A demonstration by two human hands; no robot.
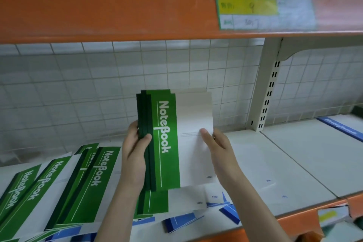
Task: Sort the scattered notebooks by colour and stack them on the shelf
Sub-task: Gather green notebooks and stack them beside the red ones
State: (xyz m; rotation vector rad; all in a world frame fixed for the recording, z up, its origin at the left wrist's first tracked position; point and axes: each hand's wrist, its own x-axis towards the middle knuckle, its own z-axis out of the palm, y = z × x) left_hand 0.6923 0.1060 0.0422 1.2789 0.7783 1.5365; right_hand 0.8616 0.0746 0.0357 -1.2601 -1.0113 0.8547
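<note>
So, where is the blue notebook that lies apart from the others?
In the head view, the blue notebook lies flat at the far right on the shelf, beyond the white upright post, away from both hands.

Bare forearms, ring on right hand (218, 149)

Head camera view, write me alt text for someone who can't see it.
Two hands, left hand and right hand, hold a bundle of green notebooks upright above a shelf, where more green notebooks and blue notebooks lie scattered.
</note>
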